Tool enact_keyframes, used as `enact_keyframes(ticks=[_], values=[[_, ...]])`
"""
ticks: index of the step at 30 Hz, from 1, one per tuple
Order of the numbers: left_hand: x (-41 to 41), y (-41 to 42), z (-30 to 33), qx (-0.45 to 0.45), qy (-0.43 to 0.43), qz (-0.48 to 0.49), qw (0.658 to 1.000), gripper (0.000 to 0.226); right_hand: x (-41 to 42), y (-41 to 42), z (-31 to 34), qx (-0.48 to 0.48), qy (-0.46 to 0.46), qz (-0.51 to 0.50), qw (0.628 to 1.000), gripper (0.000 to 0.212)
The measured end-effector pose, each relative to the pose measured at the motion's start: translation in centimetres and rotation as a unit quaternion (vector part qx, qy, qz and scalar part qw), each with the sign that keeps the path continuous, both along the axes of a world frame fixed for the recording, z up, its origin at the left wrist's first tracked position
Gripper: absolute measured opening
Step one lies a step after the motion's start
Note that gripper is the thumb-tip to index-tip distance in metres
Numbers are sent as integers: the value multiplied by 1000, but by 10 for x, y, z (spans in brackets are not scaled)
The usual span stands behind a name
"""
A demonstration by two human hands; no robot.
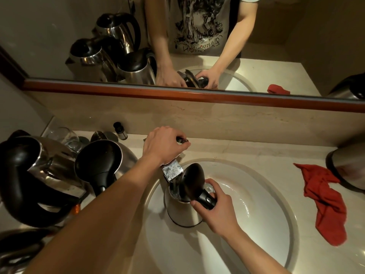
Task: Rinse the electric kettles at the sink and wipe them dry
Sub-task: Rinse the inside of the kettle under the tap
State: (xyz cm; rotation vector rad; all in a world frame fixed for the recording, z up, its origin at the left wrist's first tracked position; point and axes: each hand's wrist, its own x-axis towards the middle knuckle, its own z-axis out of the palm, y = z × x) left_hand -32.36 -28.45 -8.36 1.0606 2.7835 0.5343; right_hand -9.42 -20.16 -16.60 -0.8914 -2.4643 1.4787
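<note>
A steel electric kettle [182, 211] with its black lid flipped up stands in the white round sink [276, 204], under the chrome tap spout [172, 170]. Water runs from the spout into the kettle's mouth. My right hand [214, 204] grips the kettle's black handle. My left hand [165, 144] is closed on the tap lever [182, 139] behind the spout. A red cloth [324, 196] lies crumpled on the counter to the right of the sink.
Two steel kettles with black lids and handles [37, 175] [102, 163] crowd the counter on the left, and another kettle [347, 165] stands at the far right. Glasses [65, 137] and a small dark bottle [119, 130] sit by the back wall. A mirror spans above.
</note>
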Motion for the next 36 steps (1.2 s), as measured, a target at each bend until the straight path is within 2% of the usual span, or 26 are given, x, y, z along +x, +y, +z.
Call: enact_keyframes(ticks=[36], values=[[1,0,-1,4,-14,3,1000,34,0,0,-2,-7,13,7,1000,60]])
